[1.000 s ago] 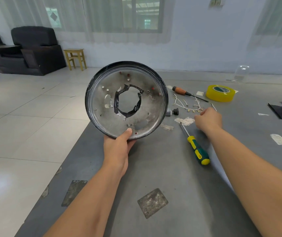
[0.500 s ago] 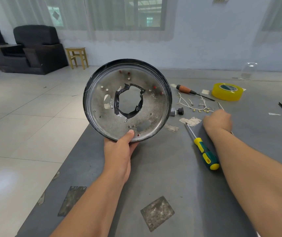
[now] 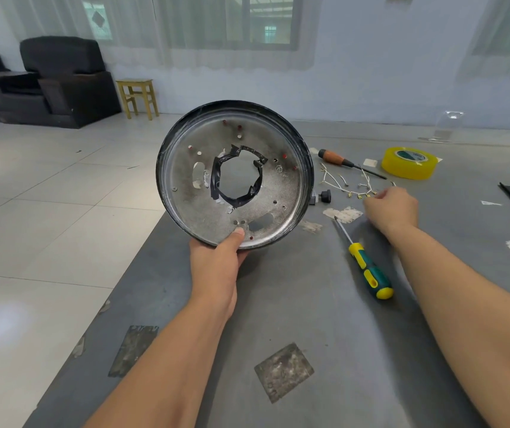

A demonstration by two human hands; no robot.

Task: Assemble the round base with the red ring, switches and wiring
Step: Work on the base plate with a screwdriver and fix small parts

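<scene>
Nearest the viewer, two bare forearms reach forward over a grey worktable [image 3: 294, 304]. The left hand [image 3: 216, 261] grips the round base [image 3: 234, 174] by its lower rim, thumb pressed on the inner face, holding it upright and facing the viewer just above the table's left edge; it has barely shifted over the last second. The base's metal face shows scattered holes, red showing through some of them, and a ragged central opening edged in black tape. Just right of the left hand lies a green and yellow screwdriver [image 3: 368, 270]. Beyond it, the right hand [image 3: 391, 208] has drifted slightly rightward and now sits, fingers curled, at the loose white wiring [image 3: 348, 185]; whether it already pinches a wire cannot be told. This suggests wiring is the next part to be fitted. Between the two hands sits a small black switch part [image 3: 324, 197]. Farther off lie an orange-handled screwdriver [image 3: 338, 159] and a yellow tape roll [image 3: 411, 163].
</scene>
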